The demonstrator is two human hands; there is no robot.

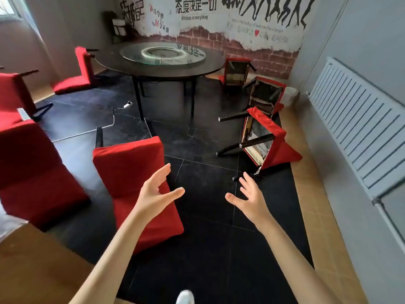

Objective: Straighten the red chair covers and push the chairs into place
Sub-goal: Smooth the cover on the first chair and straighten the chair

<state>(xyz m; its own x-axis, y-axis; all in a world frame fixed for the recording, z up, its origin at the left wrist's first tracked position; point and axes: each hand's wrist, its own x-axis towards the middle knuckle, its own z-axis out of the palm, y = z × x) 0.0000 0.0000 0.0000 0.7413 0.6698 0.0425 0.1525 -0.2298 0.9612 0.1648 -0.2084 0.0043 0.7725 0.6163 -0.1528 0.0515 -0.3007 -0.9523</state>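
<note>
Several chairs in red covers lie tipped over on the dark floor around a round black table [166,70]. The nearest tipped chair [131,170] lies on its back just left of centre, legs pointing toward the table. My left hand [156,194] hovers open above its seat edge, fingers spread, touching nothing. My right hand [249,198] is open over bare floor, near a fallen chair [266,139] on the right whose underside and legs face me. Two more overturned chairs [266,95] lie behind it.
More red chairs lie at the left [32,167] and far left [83,71]. A glass turntable [163,53] sits on the table. A cable with a plug [127,104] trails under it. A white radiator [355,126] lines the right wall. My white shoe [185,297] shows at the bottom.
</note>
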